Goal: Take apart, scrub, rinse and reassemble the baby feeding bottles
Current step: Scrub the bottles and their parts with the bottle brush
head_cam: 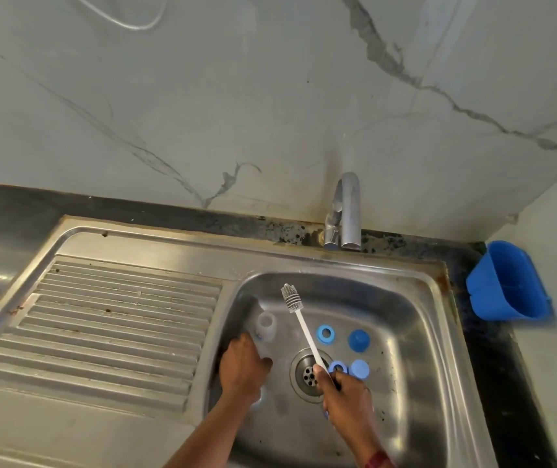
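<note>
Steel sink wall point(233, 315) crowds left hand point(243, 369) holding bottle point(266, 324).

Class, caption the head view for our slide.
Left hand grips a clear plastic bottle in the steel sink; right hand holds a white long-handled brush.

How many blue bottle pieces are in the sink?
4. A ring and a cap lie beyond the drain; a paler ring and paler cap sit nearer, beside the right hand gripping the bottle brush. More may hide under it or the left hand holding the bottle.
</note>
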Available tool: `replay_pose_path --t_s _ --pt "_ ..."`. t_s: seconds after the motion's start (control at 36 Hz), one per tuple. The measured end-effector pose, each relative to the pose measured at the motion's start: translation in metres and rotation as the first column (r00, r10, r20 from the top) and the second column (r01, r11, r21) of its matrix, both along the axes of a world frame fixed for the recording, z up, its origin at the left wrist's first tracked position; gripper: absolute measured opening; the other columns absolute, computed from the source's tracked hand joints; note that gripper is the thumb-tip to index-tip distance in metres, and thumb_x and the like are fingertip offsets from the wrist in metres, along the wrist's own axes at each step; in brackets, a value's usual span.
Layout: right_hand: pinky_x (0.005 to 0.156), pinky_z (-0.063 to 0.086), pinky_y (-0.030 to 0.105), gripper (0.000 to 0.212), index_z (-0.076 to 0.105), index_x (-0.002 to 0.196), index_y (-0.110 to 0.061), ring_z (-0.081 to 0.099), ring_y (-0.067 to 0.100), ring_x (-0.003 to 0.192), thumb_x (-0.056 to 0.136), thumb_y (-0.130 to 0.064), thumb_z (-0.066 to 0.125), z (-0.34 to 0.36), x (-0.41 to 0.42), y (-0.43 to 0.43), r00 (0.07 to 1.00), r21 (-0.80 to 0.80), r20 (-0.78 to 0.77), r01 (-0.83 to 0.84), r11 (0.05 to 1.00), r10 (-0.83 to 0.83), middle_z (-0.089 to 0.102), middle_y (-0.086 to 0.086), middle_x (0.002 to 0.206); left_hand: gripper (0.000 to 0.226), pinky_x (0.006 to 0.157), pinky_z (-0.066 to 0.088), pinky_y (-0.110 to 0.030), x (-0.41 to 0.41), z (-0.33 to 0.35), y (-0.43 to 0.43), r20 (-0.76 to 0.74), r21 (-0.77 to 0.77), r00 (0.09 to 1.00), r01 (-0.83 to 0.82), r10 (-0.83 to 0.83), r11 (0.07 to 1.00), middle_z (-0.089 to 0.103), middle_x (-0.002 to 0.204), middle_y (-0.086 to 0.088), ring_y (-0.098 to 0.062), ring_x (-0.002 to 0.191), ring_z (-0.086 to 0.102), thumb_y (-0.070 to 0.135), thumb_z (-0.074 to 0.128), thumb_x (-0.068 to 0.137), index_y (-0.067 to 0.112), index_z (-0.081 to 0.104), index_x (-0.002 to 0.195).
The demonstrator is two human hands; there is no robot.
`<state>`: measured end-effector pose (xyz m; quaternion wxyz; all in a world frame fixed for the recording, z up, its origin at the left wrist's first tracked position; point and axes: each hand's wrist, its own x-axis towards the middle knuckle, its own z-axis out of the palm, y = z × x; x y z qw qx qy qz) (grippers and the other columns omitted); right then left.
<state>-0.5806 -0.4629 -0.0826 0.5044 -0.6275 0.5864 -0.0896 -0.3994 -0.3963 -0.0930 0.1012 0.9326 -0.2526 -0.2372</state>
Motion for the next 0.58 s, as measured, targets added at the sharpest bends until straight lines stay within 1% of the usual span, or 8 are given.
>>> replay_pose_path --t_s 0.08,0.22,0.36,0.39,0.44,0.5,0.53,0.58 --pt "0.067 0.053 0.036 0.049 0.057 0.055 -0.016 0.056 0.016 0.056 0.089 -0.051 0.063 0.003 -0.001 0.001 1.000 0.008 0.002 -0.021 1.000 0.021 0.058 0.002 0.051 0.049 0.067 0.046 -0.028 -0.002 0.010 0.003 -0.046 -0.032 0.998 -0.054 0.053 0.998 0.067 0.104 -0.007 -0.027 0.093 0.067 0.037 0.074 0.074 0.011 0.051 0.109" --pt "0.064 0.048 0.031 0.054 0.052 0.055 -0.011 0.059 0.017 0.061 0.090 -0.051 0.061 0.009 -0.010 0.003 0.998 -0.035 -0.048 -0.042 0.998 0.040 0.059 0.005 0.055 0.077 0.078 0.055 -0.033 -0.009 0.029 0.013 -0.083 -0.180 0.978 -0.202 0.190 0.963 0.063 0.111 -0.008 -0.026 0.098 0.064 0.033 0.084 0.066 0.007 0.042 0.126" --pt "0.070 0.054 0.035 0.056 0.061 0.063 -0.010 0.065 0.018 0.065 0.087 -0.061 0.057 0.012 -0.018 0.008 0.993 -0.049 -0.090 -0.079 0.996 0.074 0.065 0.004 0.060 0.063 0.061 0.042 -0.025 -0.016 0.056 0.024 -0.328 -0.320 0.874 -0.460 0.358 0.829 0.061 0.102 -0.002 -0.017 0.077 0.058 0.028 0.084 0.071 0.012 0.045 0.117" --pt "0.071 0.055 0.035 0.056 0.060 0.063 -0.010 0.065 0.018 0.066 0.087 -0.060 0.058 0.015 -0.019 0.009 0.995 -0.055 -0.080 -0.072 0.996 0.067 0.066 0.004 0.061 0.060 0.056 0.042 -0.024 -0.017 0.059 0.026 -0.475 -0.319 0.794 -0.557 0.379 0.767 0.061 0.100 -0.003 -0.017 0.073 0.058 0.028 0.083 0.073 0.010 0.046 0.117" --pt "0.074 0.054 0.036 0.053 0.059 0.060 -0.014 0.065 0.018 0.069 0.086 -0.059 0.059 0.020 -0.020 0.010 0.996 -0.064 -0.067 -0.063 0.996 0.059 0.066 0.003 0.063 0.062 0.051 0.042 -0.025 -0.019 0.068 0.031 -0.801 -0.243 0.503 -0.769 0.325 0.591 0.064 0.092 -0.010 -0.021 0.067 0.058 0.028 0.082 0.072 0.004 0.052 0.121" --pt "0.074 0.055 0.037 0.050 0.059 0.060 -0.018 0.066 0.018 0.067 0.086 -0.061 0.057 0.023 -0.024 0.011 0.996 -0.060 -0.048 -0.079 0.995 0.076 0.065 0.001 0.063 0.048 0.057 0.042 -0.030 -0.022 0.079 0.036 -0.945 -0.124 0.253 -0.865 0.208 0.486 0.066 0.078 -0.013 -0.023 0.065 0.050 0.028 0.078 0.075 0.006 0.061 0.113" --pt "0.074 0.056 0.038 0.049 0.060 0.061 -0.019 0.066 0.017 0.065 0.086 -0.061 0.056 0.025 -0.025 0.012 0.995 -0.055 -0.041 -0.088 0.995 0.086 0.065 0.001 0.062 0.039 0.062 0.043 -0.033 -0.024 0.085 0.038 -0.970 -0.101 0.188 -0.889 0.153 0.446 0.066 0.074 -0.013 -0.023 0.066 0.048 0.026 0.075 0.077 0.007 0.063 0.108" --pt "0.075 0.056 0.038 0.049 0.061 0.062 -0.018 0.066 0.017 0.066 0.088 -0.059 0.056 0.029 -0.029 0.011 0.994 -0.057 -0.042 -0.100 0.993 0.098 0.065 0.001 0.065 0.025 0.070 0.045 -0.036 -0.027 0.094 0.038 -0.989 -0.107 0.136 -0.926 0.057 0.361 0.068 0.074 -0.012 -0.024 0.073 0.054 0.022 0.069 0.083 0.010 0.063 0.105"
